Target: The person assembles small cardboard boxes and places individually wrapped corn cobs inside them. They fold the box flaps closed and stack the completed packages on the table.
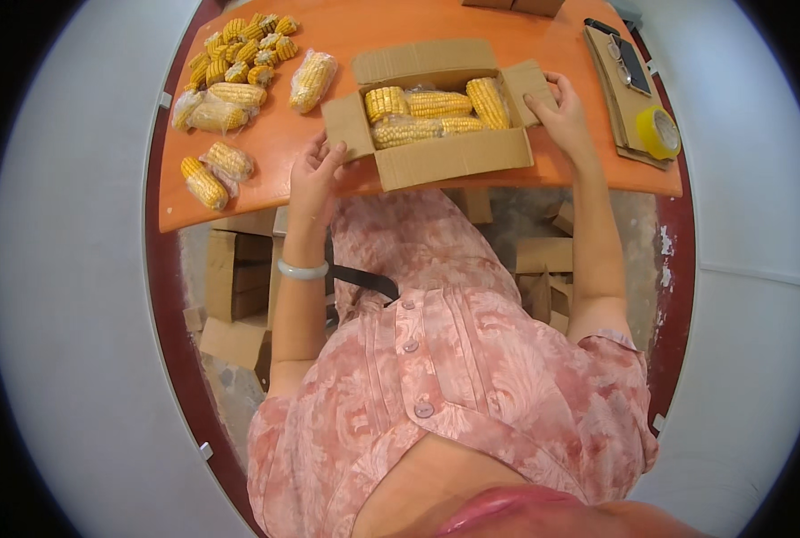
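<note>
Head view: both hands, left hand (315,175) and right hand (563,112), are gripping the side flaps of a cardboard box (445,157) of corn cobs (436,112); loose wrapped cobs (230,90) and a tape roll (658,133) are lying alongside.

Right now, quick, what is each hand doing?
Left hand: closed on the left flap of the cardboard box.
Right hand: closed on the box's right flap.
</note>
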The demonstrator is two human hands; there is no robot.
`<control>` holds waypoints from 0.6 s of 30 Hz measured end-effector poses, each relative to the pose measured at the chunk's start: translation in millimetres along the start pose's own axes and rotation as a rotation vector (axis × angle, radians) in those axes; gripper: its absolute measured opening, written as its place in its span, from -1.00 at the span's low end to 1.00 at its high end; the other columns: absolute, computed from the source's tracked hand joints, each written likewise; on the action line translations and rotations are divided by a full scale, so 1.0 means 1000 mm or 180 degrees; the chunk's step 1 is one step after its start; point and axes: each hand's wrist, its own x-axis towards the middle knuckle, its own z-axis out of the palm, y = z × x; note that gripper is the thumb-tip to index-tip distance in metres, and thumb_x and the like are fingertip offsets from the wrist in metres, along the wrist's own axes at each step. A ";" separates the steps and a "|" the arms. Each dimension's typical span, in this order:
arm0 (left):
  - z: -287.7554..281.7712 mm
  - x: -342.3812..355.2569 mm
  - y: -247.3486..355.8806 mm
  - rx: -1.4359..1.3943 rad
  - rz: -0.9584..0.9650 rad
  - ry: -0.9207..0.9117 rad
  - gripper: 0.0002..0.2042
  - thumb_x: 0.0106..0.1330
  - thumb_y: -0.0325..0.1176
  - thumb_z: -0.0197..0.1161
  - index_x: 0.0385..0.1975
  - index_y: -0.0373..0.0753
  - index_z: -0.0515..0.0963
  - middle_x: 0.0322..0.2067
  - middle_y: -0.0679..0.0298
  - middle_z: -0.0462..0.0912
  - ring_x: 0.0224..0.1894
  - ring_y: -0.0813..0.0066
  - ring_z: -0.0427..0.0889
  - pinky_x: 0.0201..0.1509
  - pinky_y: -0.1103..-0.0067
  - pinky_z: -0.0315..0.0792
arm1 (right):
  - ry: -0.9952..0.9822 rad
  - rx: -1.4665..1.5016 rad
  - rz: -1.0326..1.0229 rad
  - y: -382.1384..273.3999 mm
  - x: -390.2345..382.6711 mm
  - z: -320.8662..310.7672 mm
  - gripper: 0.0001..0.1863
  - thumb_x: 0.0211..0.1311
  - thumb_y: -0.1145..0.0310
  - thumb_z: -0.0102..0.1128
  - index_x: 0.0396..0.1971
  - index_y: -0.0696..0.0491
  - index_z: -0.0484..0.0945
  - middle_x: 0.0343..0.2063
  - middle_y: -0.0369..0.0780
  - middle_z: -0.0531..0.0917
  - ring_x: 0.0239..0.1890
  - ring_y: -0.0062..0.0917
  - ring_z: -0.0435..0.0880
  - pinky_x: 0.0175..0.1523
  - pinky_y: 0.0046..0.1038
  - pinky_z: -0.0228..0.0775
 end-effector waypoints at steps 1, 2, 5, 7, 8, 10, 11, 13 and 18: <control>-0.001 0.002 -0.005 -0.0061 0.0133 0.0032 -0.63 0.43 -0.46 0.21 0.18 -0.43 0.43 0.00 0.14 0.61 -0.14 0.55 0.64 -0.13 0.67 0.54 | -0.0037 -0.0009 0.0071 -0.010 -0.008 0.001 -0.46 0.30 0.39 0.33 0.19 0.26 0.37 -0.01 -0.03 0.65 0.03 -0.50 0.66 0.01 -0.49 0.56; -0.002 0.004 -0.008 -0.0121 0.0265 0.0060 -0.64 0.44 -0.46 0.20 0.17 -0.44 0.44 0.01 0.13 0.61 -0.15 0.57 0.65 -0.14 0.68 0.55 | -0.0073 -0.0019 0.0143 -0.014 -0.014 0.002 -0.46 0.30 0.42 0.32 0.20 0.27 0.35 -0.01 -0.04 0.65 0.02 -0.53 0.65 0.00 -0.52 0.56; 0.022 -0.002 0.015 0.0811 0.0675 -0.0084 -0.68 0.42 -0.49 0.20 0.13 -0.41 0.49 0.00 0.12 0.63 -0.08 0.48 0.64 -0.05 0.58 0.55 | -0.0154 -0.0048 -0.0440 -0.007 -0.031 0.000 -0.44 0.31 0.39 0.31 0.25 0.21 0.34 0.06 -0.04 0.61 0.00 -0.54 0.66 0.00 -0.52 0.57; 0.020 0.000 0.017 0.1729 0.1310 -0.0765 -0.72 0.47 -0.46 0.15 0.12 -0.38 0.53 0.04 0.17 0.62 0.05 0.43 0.59 0.04 0.52 0.51 | -0.0397 -0.0435 -0.0352 -0.031 -0.051 0.002 -0.41 0.29 0.40 0.31 0.29 0.15 0.34 0.11 -0.05 0.58 0.05 -0.46 0.64 0.08 -0.45 0.56; 0.018 0.003 0.018 0.2183 0.1638 -0.1114 -0.73 0.49 -0.45 0.12 0.11 -0.36 0.55 0.07 0.19 0.62 0.11 0.40 0.56 0.08 0.49 0.50 | -0.0514 -0.0628 -0.0317 -0.039 -0.058 0.002 -0.40 0.28 0.41 0.30 0.30 0.11 0.35 0.14 -0.06 0.57 0.08 -0.42 0.64 0.12 -0.42 0.55; 0.016 0.003 0.015 0.2641 0.1750 -0.1178 -0.68 0.35 -0.57 0.12 0.07 -0.30 0.60 0.12 0.14 0.60 0.20 0.26 0.50 0.23 0.38 0.42 | -0.0903 -0.0900 -0.0714 -0.036 -0.069 -0.007 -0.32 0.18 0.43 0.32 0.33 0.08 0.35 0.21 -0.13 0.53 0.24 -0.34 0.51 0.26 -0.34 0.43; 0.014 0.001 0.017 0.2741 0.1760 -0.1267 -0.65 0.29 -0.59 0.12 0.08 -0.28 0.60 0.12 0.13 0.60 0.22 0.23 0.49 0.25 0.37 0.41 | -0.1104 -0.1034 -0.0916 -0.035 -0.073 -0.010 -0.28 0.14 0.44 0.33 0.35 0.06 0.34 0.25 -0.16 0.52 0.32 -0.30 0.45 0.34 -0.30 0.36; 0.021 -0.004 0.023 0.3016 0.1932 -0.1363 -0.62 0.22 -0.61 0.16 0.06 -0.27 0.61 0.11 0.11 0.61 0.21 0.18 0.49 0.27 0.34 0.39 | -0.1187 -0.1583 -0.1308 -0.032 -0.080 -0.011 -0.30 0.09 0.40 0.37 0.30 0.06 0.40 0.28 -0.15 0.50 0.37 -0.23 0.38 0.42 -0.26 0.23; 0.018 -0.011 0.019 0.2911 0.2125 -0.1417 -0.62 0.18 -0.59 0.26 0.04 -0.26 0.60 0.11 0.13 0.60 0.18 0.13 0.51 0.24 0.33 0.41 | -0.0826 -0.2022 -0.1661 -0.018 -0.066 -0.006 -0.45 0.12 0.38 0.38 0.17 0.08 0.51 0.25 -0.15 0.53 0.27 -0.18 0.45 0.40 -0.24 0.25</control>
